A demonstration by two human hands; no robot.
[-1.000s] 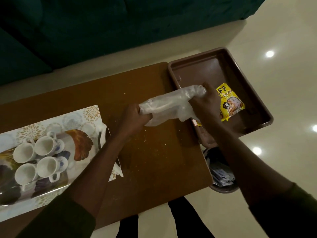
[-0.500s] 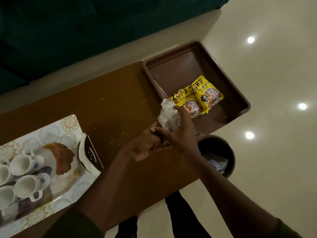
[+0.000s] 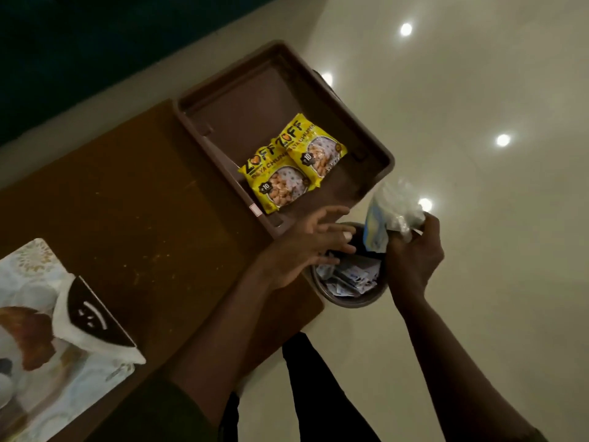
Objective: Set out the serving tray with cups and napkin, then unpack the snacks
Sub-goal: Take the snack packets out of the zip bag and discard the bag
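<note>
1. Your right hand [image 3: 414,253] is clenched on one crumpled clear plastic bag [image 3: 395,205], held above the one waste bin [image 3: 347,299] beside the table [image 3: 143,218].
2. Your left hand [image 3: 306,247] hovers with fingers spread, holding nothing.
3. Two yellow snack packets [image 3: 293,164] lie side by side, touching, in the brown tray [image 3: 287,87].
4. One serving tray [image 3: 28,272] carries one folded napkin [image 3: 92,320] at the table's left end.
</note>
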